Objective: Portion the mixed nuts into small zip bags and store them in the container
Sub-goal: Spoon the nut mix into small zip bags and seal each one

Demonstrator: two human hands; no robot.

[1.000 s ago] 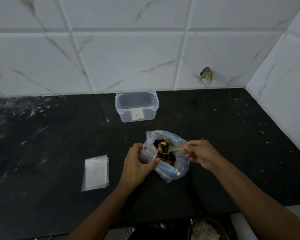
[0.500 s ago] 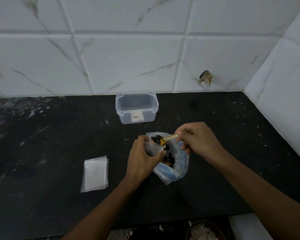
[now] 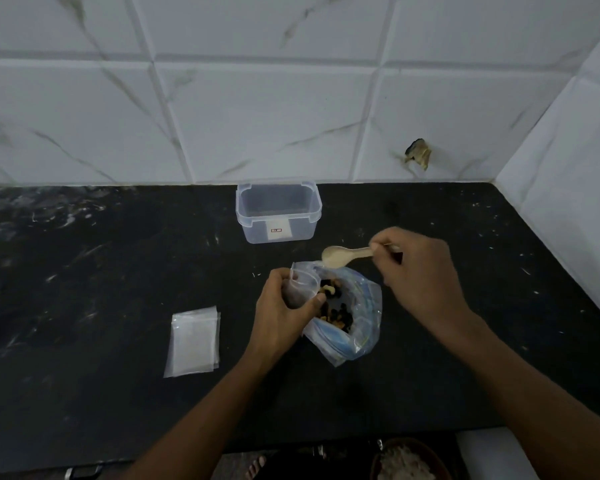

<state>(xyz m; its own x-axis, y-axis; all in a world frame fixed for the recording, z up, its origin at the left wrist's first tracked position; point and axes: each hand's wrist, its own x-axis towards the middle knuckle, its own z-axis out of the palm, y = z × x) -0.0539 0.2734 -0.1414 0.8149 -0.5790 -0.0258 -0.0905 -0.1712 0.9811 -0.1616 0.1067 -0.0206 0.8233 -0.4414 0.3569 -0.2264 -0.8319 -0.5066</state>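
The left hand point(image 3: 284, 306) curls around a small zip bag point(image 3: 300, 285), holding its mouth open just above the big bag of mixed nuts point(image 3: 340, 310), which sits on the dark counter point(image 3: 118, 271) in the middle of the scene. The right hand point(image 3: 420, 271) pinches the handle of a pale spoon point(image 3: 343, 256), whose bowl hangs over the far edge of the big bag and looks empty. The small bag is thin, limp film, light and likely slippery, so it is probably best held at the rim with the fingers bracing the mouth open, as it would otherwise fold shut. The nuts are loose, hard pieces that can roll off a shallow spoon, so a level carry seems wise. The big bag is soft and slumped, and may shift if the spoon drags through it. The clear container point(image 3: 278, 211) stands open at the far side, well apart from the hands, rigid and easy to take by its walls; a stack of spare bags point(image 3: 193, 341) lies flat to the left. How much has gone into the small bag is hidden behind the left hand's fingers, and the dim light blurs the kinds of nuts. A bowl point(image 3: 407, 459) at the near edge is cut off.
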